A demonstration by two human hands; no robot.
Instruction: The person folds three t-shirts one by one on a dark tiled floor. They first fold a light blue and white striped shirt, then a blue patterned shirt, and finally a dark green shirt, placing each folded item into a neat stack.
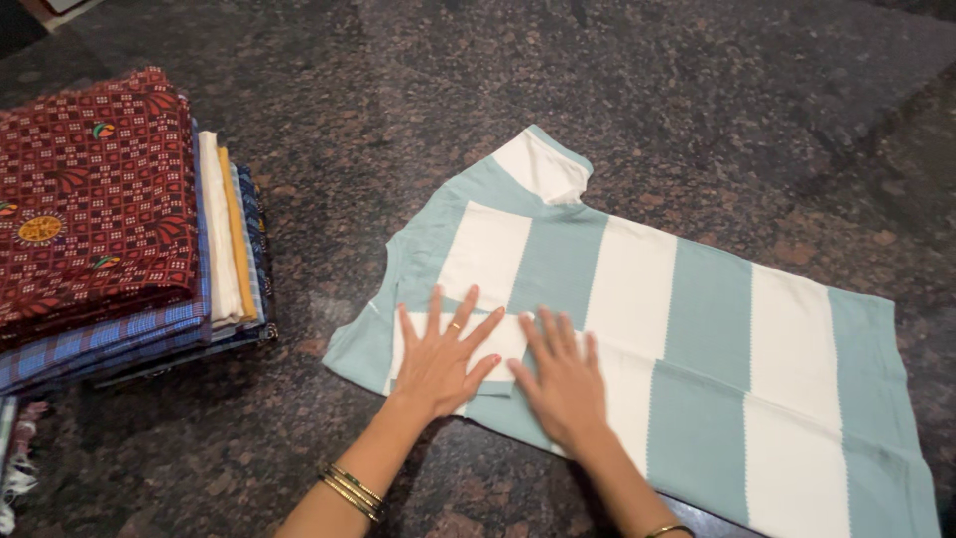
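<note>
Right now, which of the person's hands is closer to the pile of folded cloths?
Left. The left hand lies flat on the striped shirt, on the side toward the stack of folded cloths; the right hand lies beside it, farther away.

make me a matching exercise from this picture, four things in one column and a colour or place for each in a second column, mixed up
Things:
1. striped shirt
2. top cloth of the folded stack
3. left hand
4. floor

Colour or place:
A. dark speckled stone
B. dark red with a pattern
C. pale blue and white
D. flat on the shirt's folded sleeve, ring on one finger

Pairs: 1-C, 2-B, 3-D, 4-A
</note>
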